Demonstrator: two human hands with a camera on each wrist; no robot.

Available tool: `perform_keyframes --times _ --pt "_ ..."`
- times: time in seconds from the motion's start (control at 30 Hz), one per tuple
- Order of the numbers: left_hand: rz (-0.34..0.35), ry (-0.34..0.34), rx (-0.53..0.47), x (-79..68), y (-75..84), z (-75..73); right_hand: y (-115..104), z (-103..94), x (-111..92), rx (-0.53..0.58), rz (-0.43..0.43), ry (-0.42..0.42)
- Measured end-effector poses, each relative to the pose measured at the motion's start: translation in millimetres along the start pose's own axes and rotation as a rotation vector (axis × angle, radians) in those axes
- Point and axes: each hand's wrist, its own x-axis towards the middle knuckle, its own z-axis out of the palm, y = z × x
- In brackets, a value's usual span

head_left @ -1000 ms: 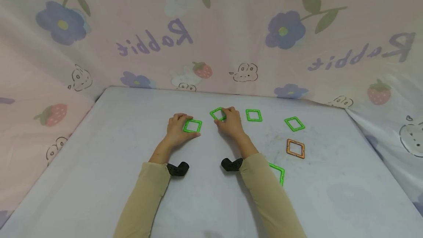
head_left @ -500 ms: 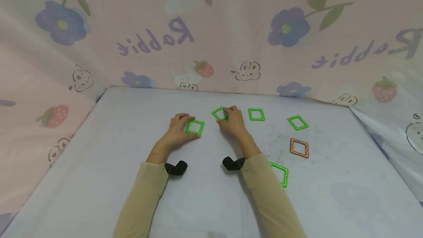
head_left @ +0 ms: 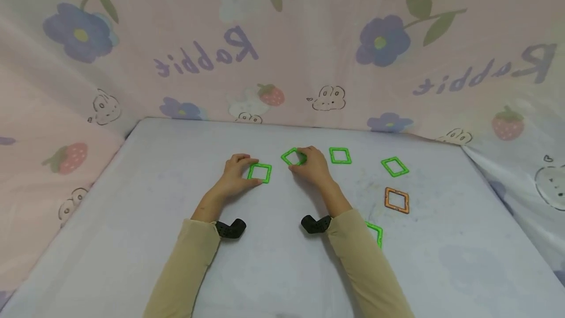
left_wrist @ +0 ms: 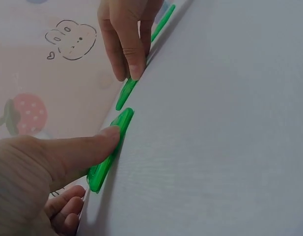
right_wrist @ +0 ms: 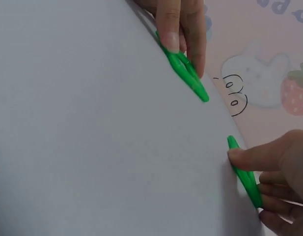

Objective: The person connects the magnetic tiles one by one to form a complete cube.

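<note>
In the head view my left hand [head_left: 231, 178] holds a green square frame tile [head_left: 269, 174] between thumb and fingers, from its left side. The left wrist view shows the thumb pressed on the edge of this tile [left_wrist: 123, 129]. Just right of it and slightly farther back, my right hand [head_left: 314, 167] pinches a second green square tile [head_left: 288, 152] by its right corner. In the right wrist view, thumb and fingers hold that tile [right_wrist: 245, 178] by its edges. A narrow gap separates the two tiles, with their corners turned at different angles.
To the right lie another green square tile [head_left: 340, 163], a green tile turned like a diamond [head_left: 395, 174] and an orange square tile [head_left: 397, 209]. A larger green piece [head_left: 380, 234] is partly covered by the right sleeve [head_left: 359, 249]. A printed curtain [head_left: 291, 72] stands behind the white table [head_left: 132, 220].
My left thumb has drawn back a little to the left along the tile's near edge. Both hands keep their tiles in nearly the same place, and the head view has shifted slightly.
</note>
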Motion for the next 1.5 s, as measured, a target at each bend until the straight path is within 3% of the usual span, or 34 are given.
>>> perform_keyframes --times 0.27,0.63,1.1,1.5 --pt "0.029 0.050 0.008 -1.9 1.0 4.1 0.5 -3.7 -4.6 -0.007 -0.010 -0.032" --pt "0.072 0.037 0.060 -0.6 5.1 7.5 3.2 -7.9 -10.1 -0.015 0.026 -0.051" --pt "0.053 0.027 0.053 -0.3 16.2 12.4 10.7 -12.9 -17.4 0.063 0.019 -0.067" --pt "0.056 0.023 0.062 1.9 20.8 18.6 18.4 -16.6 -25.2 0.133 -0.038 -0.064"
